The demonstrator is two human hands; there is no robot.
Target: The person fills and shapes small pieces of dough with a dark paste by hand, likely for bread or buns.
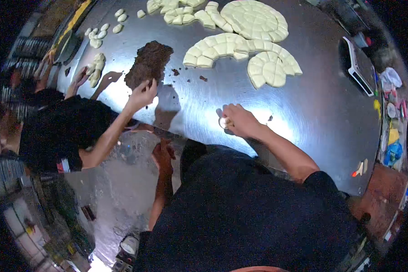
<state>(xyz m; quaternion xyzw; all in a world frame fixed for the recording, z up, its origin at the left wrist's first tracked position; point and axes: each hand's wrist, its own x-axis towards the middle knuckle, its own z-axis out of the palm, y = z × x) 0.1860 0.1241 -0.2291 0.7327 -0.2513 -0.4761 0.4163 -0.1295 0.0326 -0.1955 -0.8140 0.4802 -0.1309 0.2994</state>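
On the metal table, my right hand (243, 119) curls its fingers round a small pale dough piece (223, 122), pressed near the table surface. My left hand (162, 155) hangs in shadow just off the table's front edge, its fingers loosely apart and nothing visible in them. Beyond my right hand lie a curved strip of scored dough (215, 46) and a smaller scored dough portion (266, 69). A large round of scored dough (255, 20) sits farther back.
To the left, a co-worker's hand (143, 94) touches a dark crumbly mass (152, 61); their other hand (80, 76) is beside rounded dough pieces (96, 68). A white-edged device (359, 68) stands at the right. A small red-tipped object (360, 168) lies near the right corner.
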